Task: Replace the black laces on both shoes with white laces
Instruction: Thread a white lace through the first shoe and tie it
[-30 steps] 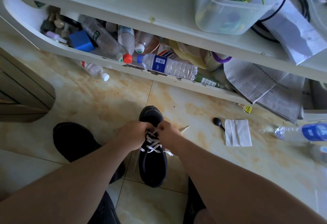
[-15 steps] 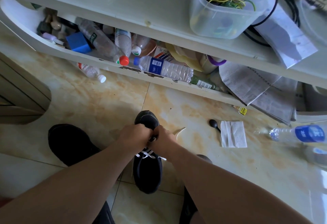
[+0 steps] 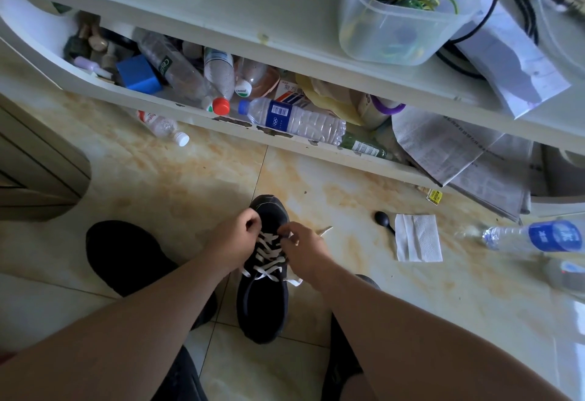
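Hands [image 3: 269, 242] newly apart over shoe [image 3: 263, 299]

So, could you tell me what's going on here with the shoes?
A person is lacing a black shoe on the tiled floor with a white lace. The left hand and right hand each pinch the lace near the toe end. A second black shoe lies to its left, its lacing hidden.

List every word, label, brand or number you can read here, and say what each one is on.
"Ostrad", roughly, small and uncertain: white round cap on the shelf.
Olympic rings logo, no legible words: blue label of the lying water bottle.
Green label lettering, unreadable: clear bottle beside the blue box.
Print too small: newspaper.
Blurred white characters: blue-labelled bottle on the floor.
Yellow tag: unreadable.
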`<action>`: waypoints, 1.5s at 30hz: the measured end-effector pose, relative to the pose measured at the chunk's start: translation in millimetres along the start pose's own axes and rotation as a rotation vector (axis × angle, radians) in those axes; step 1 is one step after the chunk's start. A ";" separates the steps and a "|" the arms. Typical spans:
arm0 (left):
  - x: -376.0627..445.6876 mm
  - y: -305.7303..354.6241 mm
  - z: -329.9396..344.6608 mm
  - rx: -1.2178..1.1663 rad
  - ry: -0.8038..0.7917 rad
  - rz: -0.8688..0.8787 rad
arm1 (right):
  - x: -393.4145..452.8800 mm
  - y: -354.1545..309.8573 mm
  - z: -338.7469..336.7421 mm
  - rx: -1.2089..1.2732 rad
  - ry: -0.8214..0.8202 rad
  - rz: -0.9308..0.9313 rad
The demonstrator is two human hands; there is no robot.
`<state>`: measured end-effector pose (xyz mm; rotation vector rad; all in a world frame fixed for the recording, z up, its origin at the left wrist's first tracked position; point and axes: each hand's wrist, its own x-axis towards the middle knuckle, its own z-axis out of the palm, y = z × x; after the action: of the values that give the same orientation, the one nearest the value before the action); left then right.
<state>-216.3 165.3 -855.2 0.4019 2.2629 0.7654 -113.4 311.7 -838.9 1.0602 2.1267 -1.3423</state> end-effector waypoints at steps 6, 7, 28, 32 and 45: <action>1.9 1.0 1.5 0.524 0.024 0.270 | 10.1 -14.0 5.3 -0.397 0.037 -0.209; 3.6 0.8 2.8 0.602 0.027 0.280 | 11.6 -17.5 6.4 -0.469 0.031 -0.219; 2.2 -7.1 4.1 -0.087 -0.093 -0.062 | 21.4 -17.7 6.3 -0.512 -0.018 -0.201; -6.2 -2.4 -5.4 -0.504 -0.148 -0.252 | 23.6 -12.4 -0.8 -0.041 -0.003 0.038; -58.9 -11.0 13.9 0.158 -0.116 -0.011 | -50.9 12.5 22.8 -0.344 -0.105 -0.028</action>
<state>-165.7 134.2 -839.4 0.4951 2.2214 0.5449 -73.0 275.0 -821.9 0.8057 2.1967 -0.9709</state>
